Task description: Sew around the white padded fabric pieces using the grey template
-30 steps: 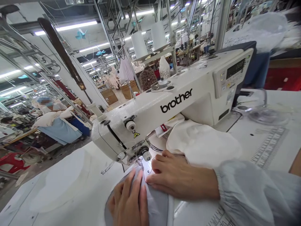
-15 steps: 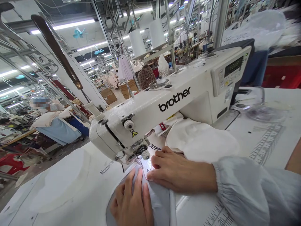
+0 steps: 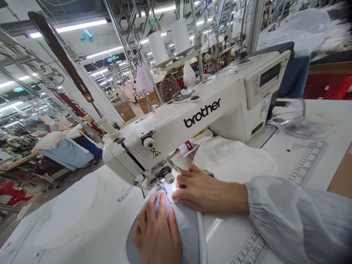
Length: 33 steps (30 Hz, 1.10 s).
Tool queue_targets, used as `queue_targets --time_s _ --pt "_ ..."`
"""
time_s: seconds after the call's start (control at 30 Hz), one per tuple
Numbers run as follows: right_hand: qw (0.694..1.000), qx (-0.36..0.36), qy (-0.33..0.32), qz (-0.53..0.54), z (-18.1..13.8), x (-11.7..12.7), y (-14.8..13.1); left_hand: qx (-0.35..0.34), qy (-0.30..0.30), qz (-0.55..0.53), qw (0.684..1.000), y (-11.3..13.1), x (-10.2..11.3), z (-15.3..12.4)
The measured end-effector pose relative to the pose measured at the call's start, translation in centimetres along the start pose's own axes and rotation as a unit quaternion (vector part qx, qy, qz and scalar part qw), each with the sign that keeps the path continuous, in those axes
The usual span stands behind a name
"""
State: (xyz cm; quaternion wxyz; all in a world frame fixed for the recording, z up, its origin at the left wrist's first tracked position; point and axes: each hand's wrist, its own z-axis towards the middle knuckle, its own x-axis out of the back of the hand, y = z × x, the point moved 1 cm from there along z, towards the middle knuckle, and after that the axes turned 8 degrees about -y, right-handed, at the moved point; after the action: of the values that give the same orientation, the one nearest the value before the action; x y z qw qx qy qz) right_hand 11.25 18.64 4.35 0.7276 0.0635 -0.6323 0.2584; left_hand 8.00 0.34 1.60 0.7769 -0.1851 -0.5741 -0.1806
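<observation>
A white Brother sewing machine [image 3: 198,113] stands on the white table [image 3: 82,216]. Under its needle area [image 3: 164,187] lies a rounded piece of light grey fabric [image 3: 189,231]. My left hand [image 3: 158,234] lies flat on that fabric, fingers stretched toward the needle. My right hand [image 3: 203,192], in a pale grey sleeve, rests on the fabric's far edge just right of the needle, with its fingers curled and pressing down. A cream fabric piece [image 3: 233,159] is heaped behind my right hand, under the machine arm.
Two white thread cones [image 3: 169,44] stand on a rack behind the machine. A clear plastic item [image 3: 302,124] sits at the machine's right end. A printed ruler [image 3: 308,161] runs along the table. Another person [image 3: 55,143] works at the far left.
Both hands have crept a little toward the needle with the grey fabric. The view has shifted slightly downward and to the right.
</observation>
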Motion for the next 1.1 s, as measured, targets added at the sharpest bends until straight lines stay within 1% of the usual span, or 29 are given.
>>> queue_targets --time_s 0.13,0.27,0.33,0.53,0.9,1.1 --pt "1.000 0.007 -0.002 0.011 0.0 0.2 0.1 0.005 -0.011 -0.016 1.000 0.0 0.0 0.1" --pt "0.999 0.045 -0.018 0.005 -0.1 0.5 0.1 -0.028 -0.003 -0.055 0.998 -0.5 -0.3 0.0" --pt "0.998 0.051 -0.021 0.006 -0.1 0.6 0.1 -0.035 0.002 -0.058 0.998 -0.7 -0.5 -0.1" --pt "0.999 0.046 -0.017 0.010 -0.2 0.4 0.2 -0.014 0.000 -0.022 1.000 -0.6 -0.4 -0.4" --pt "0.999 0.031 -0.014 0.016 -0.1 0.5 0.4 -0.015 0.002 0.003 1.000 -0.9 -0.9 0.4" --pt "0.998 0.035 -0.043 0.001 -0.2 0.7 0.9 -0.005 -0.015 -0.014 1.000 -0.9 -0.7 0.9"
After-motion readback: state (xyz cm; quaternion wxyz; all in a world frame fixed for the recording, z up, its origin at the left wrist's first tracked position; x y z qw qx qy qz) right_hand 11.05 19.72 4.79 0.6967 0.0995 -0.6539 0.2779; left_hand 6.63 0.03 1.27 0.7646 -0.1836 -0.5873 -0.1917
